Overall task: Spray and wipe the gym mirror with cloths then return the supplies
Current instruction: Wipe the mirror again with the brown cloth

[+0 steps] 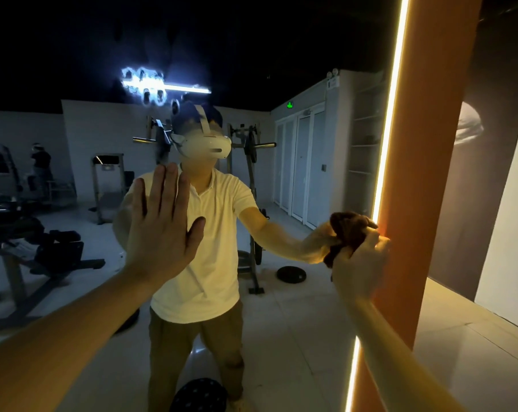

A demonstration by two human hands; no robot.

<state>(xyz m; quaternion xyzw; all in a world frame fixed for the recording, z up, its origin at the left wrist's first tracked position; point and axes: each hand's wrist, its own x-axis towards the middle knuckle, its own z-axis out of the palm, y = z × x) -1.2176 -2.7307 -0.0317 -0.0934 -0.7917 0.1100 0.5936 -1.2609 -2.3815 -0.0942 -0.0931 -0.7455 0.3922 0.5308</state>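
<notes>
Our left hand (pixel 162 227) lies flat, fingers straight, on the mirror (pixel 296 322); our right hand (pixel 360 263) clutches the bunched brown cloth (pixel 348 230) against the glass, beside the light strip (pixel 390 129).

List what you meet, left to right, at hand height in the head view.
Reflected bench → left hand → cloth → light strip → orange pillar.

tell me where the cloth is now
In the head view, the brown cloth is bunched in the right hand, pressed to the mirror at its right edge beside the lit strip.
</notes>
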